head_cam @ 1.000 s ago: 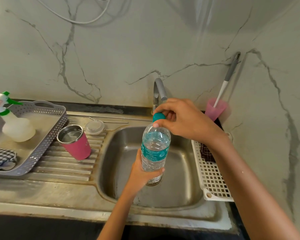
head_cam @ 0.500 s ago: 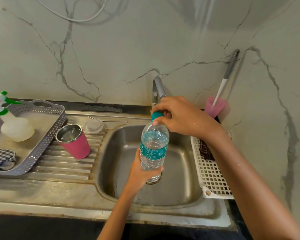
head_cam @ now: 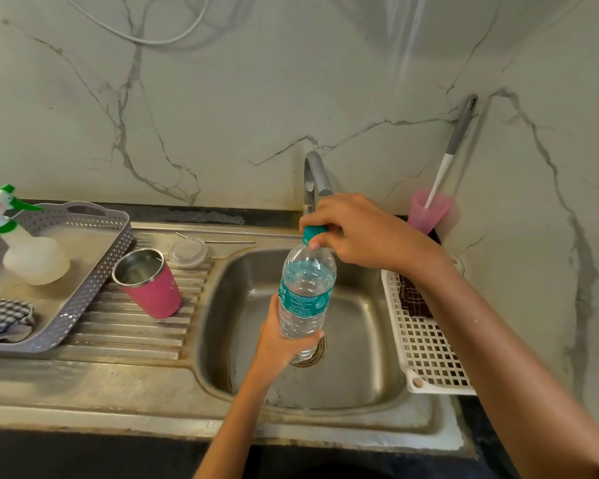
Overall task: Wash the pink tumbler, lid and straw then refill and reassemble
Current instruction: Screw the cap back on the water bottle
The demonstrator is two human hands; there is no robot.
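Both hands are busy with a clear water bottle [head_cam: 306,295] held upright over the sink [head_cam: 367,357]. The left hand [head_cam: 281,344] comes up from below and wraps round the lower part of the bottle. Its thumb lies across the front just under the teal label, and its other fingers are hidden behind the plastic. The right hand [head_cam: 357,233] reaches in from the right and sits on top of the bottle, fingers curled closely over the teal cap [head_cam: 313,232]. Its thumb tip presses just beneath the cap, and part of the cap shows between thumb and forefinger. Whether the cap is tight or loose on its thread cannot be told. The bottle is mostly full of water, and from this view its base lines up over the drain.

The pink tumbler [head_cam: 156,292] stands open-mouthed on the ribbed steel surface [head_cam: 125,337] left of the sink, just beside a grey basket tray [head_cam: 83,281] and well apart from both hands. Its steel inside shows. The clear lid [head_cam: 188,252] lies flat just behind it, and the thin metal straw [head_cam: 229,241] lies along the back of the surface, partly behind the lid.

The tray holds a spray bottle [head_cam: 32,257] and a checked cloth [head_cam: 0,316]. Right of the sink sits a white plastic rack [head_cam: 426,350] with something dark brown in it. Behind the rack a pink cup [head_cam: 427,212] holds a long-handled brush [head_cam: 453,143] leaning on the marble wall. The tap [head_cam: 313,174] rises behind the right hand.
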